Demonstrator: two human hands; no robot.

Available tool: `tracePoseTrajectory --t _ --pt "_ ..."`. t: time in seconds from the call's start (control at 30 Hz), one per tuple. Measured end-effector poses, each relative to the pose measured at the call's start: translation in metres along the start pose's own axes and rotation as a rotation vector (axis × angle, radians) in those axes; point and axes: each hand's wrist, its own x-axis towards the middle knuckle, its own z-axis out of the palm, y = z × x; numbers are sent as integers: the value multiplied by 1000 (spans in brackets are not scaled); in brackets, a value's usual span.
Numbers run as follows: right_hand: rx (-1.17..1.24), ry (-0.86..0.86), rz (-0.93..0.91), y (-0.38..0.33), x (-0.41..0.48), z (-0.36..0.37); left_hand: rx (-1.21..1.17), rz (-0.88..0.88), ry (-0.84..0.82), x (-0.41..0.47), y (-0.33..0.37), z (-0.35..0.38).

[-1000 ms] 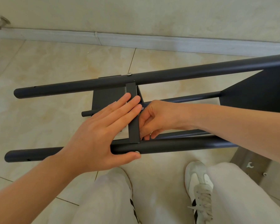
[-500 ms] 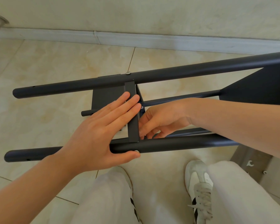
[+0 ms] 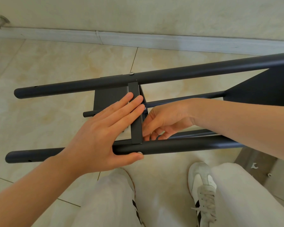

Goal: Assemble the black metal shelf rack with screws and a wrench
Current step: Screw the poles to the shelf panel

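Your left hand (image 3: 102, 133) is lying flat with its fingers straight across the flat crossbar (image 3: 136, 133) of the black rack (image 3: 261, 94). Its thumb is pressing against the near tube (image 3: 195, 145), just beside a silver screw head (image 3: 139, 152), and it is grasping nothing. Your right hand (image 3: 167, 118) is reaching in from the right between the tubes. Its fingers are curling down against the crossbar's right edge, just below a small screw (image 3: 145, 108); whether they are pinching anything I cannot tell. The rack is lying on its side on the tile floor (image 3: 39, 76) in front of your legs, with its long tubes running left to right. The far tube (image 3: 179, 74) is carrying another screw head (image 3: 131, 73) right where the crossbar is meeting it. A dark shelf panel (image 3: 105, 99) is showing beyond your left fingertips, between the two tubes. A small wrench (image 3: 254, 165) is lying on a grey strip by your right leg, well apart from both hands, with a nut (image 3: 269, 174) near it. Your white shoe (image 3: 202, 182) is resting on the floor below the near tube.
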Motion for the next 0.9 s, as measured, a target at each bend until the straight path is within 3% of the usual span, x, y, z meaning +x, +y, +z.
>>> tracePoseTrajectory --t 0.9 --pt "-66 -34 -1 -3 -2 1 -11 3 10 -1 0 0"
